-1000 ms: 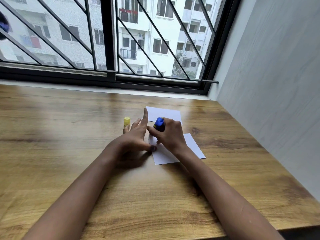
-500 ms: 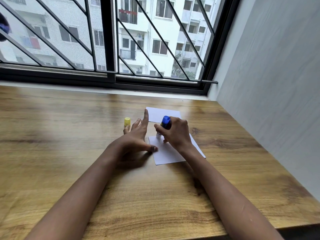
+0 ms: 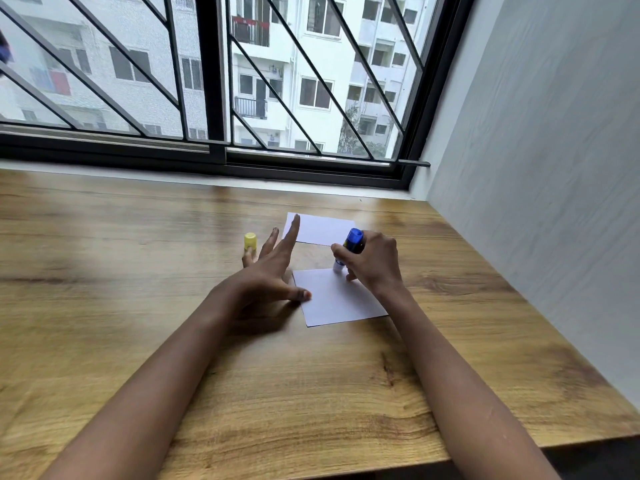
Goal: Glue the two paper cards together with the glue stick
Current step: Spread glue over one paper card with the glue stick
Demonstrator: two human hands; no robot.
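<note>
Two white paper cards lie on the wooden desk. The near card (image 3: 341,299) is in the middle, the far card (image 3: 322,228) just behind it. My right hand (image 3: 372,261) grips the blue glue stick (image 3: 351,242), tilted, with its white tip touching the near card's far edge. My left hand (image 3: 270,275) has straight, spread fingers; its thumb presses the near card's left edge, and its index finger points over the far card's left end. The yellow cap (image 3: 250,241) stands upright left of the cards, behind my left fingers.
The wooden desk (image 3: 138,271) runs to a black-framed barred window (image 3: 214,150) at the back and a grey wall (image 3: 536,202) on the right. The desk's front edge is near my forearms.
My right hand has carried the glue stick from the near card's left end rightward and farther along its far edge. My left hand has kept its place, thumb on the card.
</note>
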